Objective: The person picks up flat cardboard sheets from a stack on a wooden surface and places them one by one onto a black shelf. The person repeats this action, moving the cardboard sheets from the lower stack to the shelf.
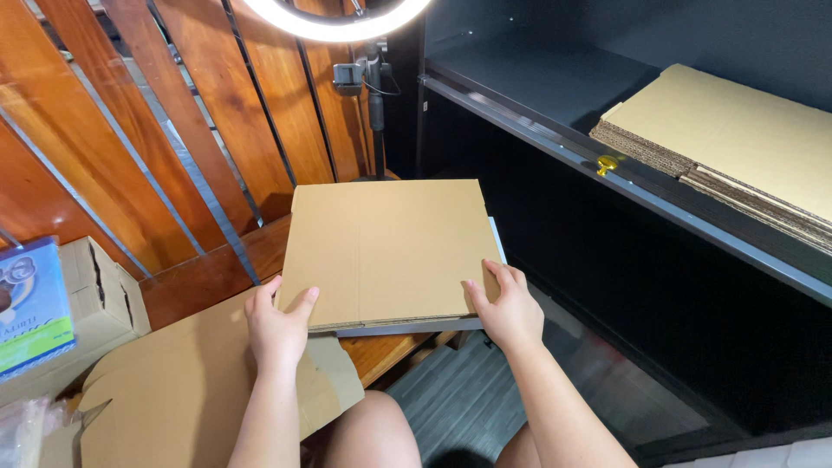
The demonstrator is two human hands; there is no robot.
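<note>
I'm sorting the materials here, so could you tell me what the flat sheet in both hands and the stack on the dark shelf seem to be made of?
The flat sheet, held at its near edge by the left hand and right hand, looks like matte brown cardboard with fold creases. The stack on the dark shelf seems to be corrugated cardboard: its layered edges look fluted.

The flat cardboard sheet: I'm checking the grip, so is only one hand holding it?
No, both the left hand and the right hand grip the near edge of the flat cardboard sheet.
</note>
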